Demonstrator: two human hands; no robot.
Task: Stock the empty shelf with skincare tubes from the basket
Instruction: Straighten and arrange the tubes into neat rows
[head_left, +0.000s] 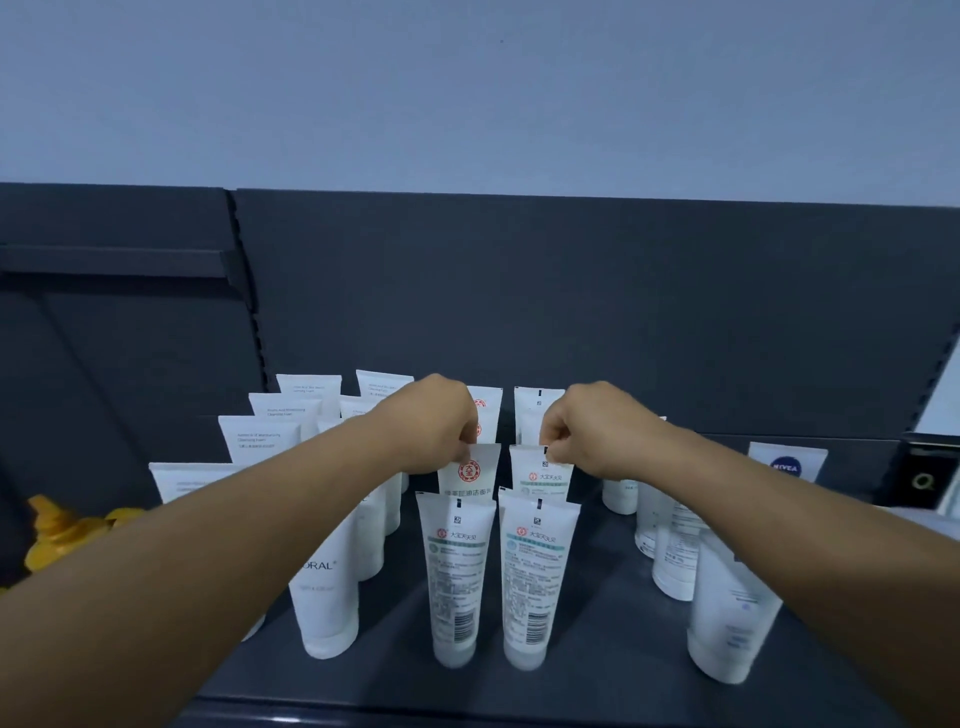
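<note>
Both bare forearms reach in over the front edge of the dark, matte shelf (613, 675), which has a flat slate-coloured back panel (571, 291). The left hand (441, 426) is curled into a pinch on the flat crimped top of a white tube with a red round logo (470, 475), standing in the second rank of the middle rows. The right hand (587, 431) pinches the crimped end of the neighbouring tube (543, 475) in the same way; both tubes stand cap-down, tapering from a wide sealed end to a round cap.

In front of them, close to the shelf's front edge, stand two semi-translucent tubes (457, 577) side by side, printed with fine text and barcodes. Toward the left edge, rows of plain white, smooth plastic tubes (324, 597) run back to the panel. Near the right edge more white tubes (727, 613) stand, one at the back bearing a blue round Nivea mark (785, 466). At the far left something glossy yellow (57, 535) shows, possibly bottle caps; it is too blurred to be sure.
</note>
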